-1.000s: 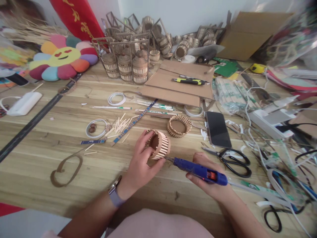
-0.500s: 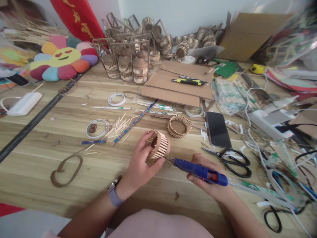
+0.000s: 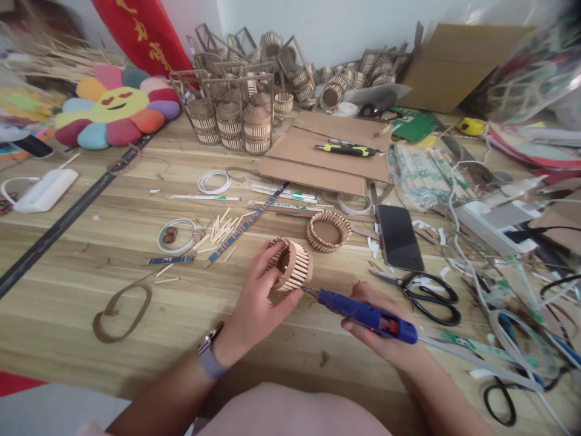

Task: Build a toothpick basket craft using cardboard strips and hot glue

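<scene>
My left hand (image 3: 258, 290) grips a small round basket (image 3: 297, 266) made of short wooden sticks and brown cardboard bands, tilted on its side with its opening toward the left. In my right hand (image 3: 381, 321) is a blue hot glue gun (image 3: 358, 312), a glue stick trailing from its back end. The gun's nozzle touches or nearly touches the basket's lower edge, close to my left thumb. Just behind, a shallow stick-walled ring with a cardboard base (image 3: 327, 232) rests on the table.
Scissors (image 3: 429, 297) and a phone (image 3: 399, 237) lie to the right. Cut sticks (image 3: 222, 230), a tape roll (image 3: 176, 236) and a curled brown strip (image 3: 122, 312) are on the left. Cardboard sheets (image 3: 313, 157) bear a utility knife (image 3: 347, 149). Finished lidded baskets (image 3: 229, 124) stand behind.
Almost nothing differs. The basket in my left hand has turned or shifted very slightly, and the glue gun's tip stays at its lower edge.
</scene>
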